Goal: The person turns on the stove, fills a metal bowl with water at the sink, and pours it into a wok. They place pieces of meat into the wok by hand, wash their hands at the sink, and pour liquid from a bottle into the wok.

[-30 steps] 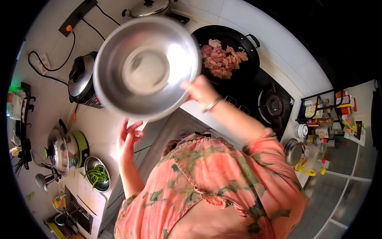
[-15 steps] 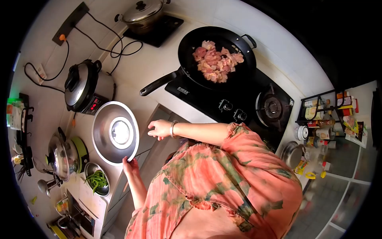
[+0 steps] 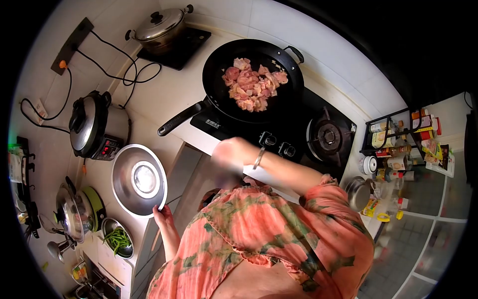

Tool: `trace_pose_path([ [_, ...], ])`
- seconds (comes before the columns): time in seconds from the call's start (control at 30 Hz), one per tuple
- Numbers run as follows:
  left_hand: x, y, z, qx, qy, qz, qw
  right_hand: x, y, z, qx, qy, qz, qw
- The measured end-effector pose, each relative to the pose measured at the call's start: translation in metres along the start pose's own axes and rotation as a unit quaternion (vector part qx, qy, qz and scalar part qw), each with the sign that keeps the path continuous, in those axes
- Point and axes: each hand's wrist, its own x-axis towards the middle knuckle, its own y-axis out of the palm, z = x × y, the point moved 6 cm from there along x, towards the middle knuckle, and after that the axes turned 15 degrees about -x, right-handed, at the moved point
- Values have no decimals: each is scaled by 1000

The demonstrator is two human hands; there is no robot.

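My left hand (image 3: 163, 219) grips the near rim of a stainless steel bowl (image 3: 128, 172), its thumb and fingers closed on the edge. The bowl's bare, shiny inside faces me. Motion smears my right hand (image 3: 232, 153), with a bracelet at its wrist, so its fingers do not show clearly. It is over the counter's front edge, nearest the stove knobs (image 3: 268, 139). Beyond it, raw meat pieces (image 3: 253, 84) lie in a black wok (image 3: 214, 55) on the stove, its long handle pointing left.
An electric pressure cooker (image 3: 94, 127) stands behind the bowl. A small bowl (image 3: 128, 249) of green peppers (image 3: 117, 240) is at lower left. A lidded pot (image 3: 162, 31) sits at the back. Another burner (image 3: 328, 134) and a bottle rack (image 3: 388, 137) are on the right.
My right hand has moved rightward from beside the steel bowl towards the stove knobs and is now blurred. My left hand still grips the bowl's rim. The whole view has shifted slightly.
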Motion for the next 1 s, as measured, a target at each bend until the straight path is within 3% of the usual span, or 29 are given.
trace_pose_path([
  [0.07, 8, -3, 2, -5, -6, 1, 1000, -4, -40, -13, -26, 61, -38, 997],
  [0.13, 11, -3, 2, -10, -12, 3, 1000, -9, -104, -4, -169, -5, -127, 977],
  [0.2, 8, 4, 3, -9, -10, 14, 1000, -12, -177, -14, -334, 66, -194, 920],
  [0.23, 15, -2, 3, -19, 6, 21, 1000, -15, -213, -10, -456, 118, -237, 850],
  [0.27, 11, 0, 6, -21, 6, 19, 1000, -11, -249, -23, -561, 108, -297, 765],
  [0.33, -15, 21, 10, -8, 31, 14, 999, 2, -299, -40, -651, 114, -296, 690],
  [0.4, -38, 34, 17, 18, -11, 35, 999, 25, -326, -62, -711, 74, -272, 644],
  [0.43, -42, 27, 20, 58, -38, 1, 998, 35, -325, -60, -748, 107, -191, 627],
  [0.57, -67, 8, 36, 155, -83, -50, 983, 74, -324, -86, -816, 60, -85, 568],
  [0.73, -101, 27, 54, 247, -113, -1, 962, 82, -318, -90, -849, 45, 25, 526],
  [0.8, -119, 65, 64, 259, -109, 20, 959, 73, -323, -82, -819, 35, -13, 573],
  [0.9, -140, 154, 83, 436, -35, 191, 879, 55, -333, -74, -772, 33, -77, 630],
  [1.0, -182, 272, 129, 479, 17, 378, 792, 38, -339, -60, -732, 16, -137, 667],
])
